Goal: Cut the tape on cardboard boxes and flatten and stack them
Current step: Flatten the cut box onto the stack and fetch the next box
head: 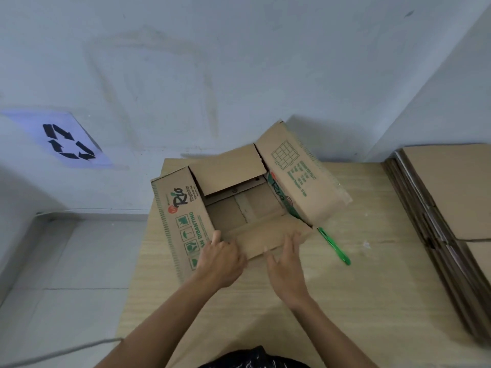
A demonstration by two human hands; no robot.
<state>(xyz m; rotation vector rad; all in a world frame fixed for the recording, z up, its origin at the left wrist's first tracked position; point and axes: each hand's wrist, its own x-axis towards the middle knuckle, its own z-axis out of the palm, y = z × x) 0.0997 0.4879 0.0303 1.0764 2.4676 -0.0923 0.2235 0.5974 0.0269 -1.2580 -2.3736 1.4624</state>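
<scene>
An open cardboard box (pixel 183 216) printed with "Rio" stands on the wooden table (pixel 345 301), its four flaps spread outward. My left hand (pixel 220 261) grips the near left corner of the box, fingers curled over the edge where the left flap meets the near flap. My right hand (pixel 288 264) lies with straight fingers on the near flap (pixel 265 239). A green-handled cutter (pixel 335 247) lies on the table just right of the box, partly under the right flap.
A stack of flattened cardboard boxes (pixel 451 208) fills the table's right side. A sheet with a recycling symbol (pixel 66 142) hangs on the wall at the left. Tiled floor lies left of the table; the wall stands close behind the box.
</scene>
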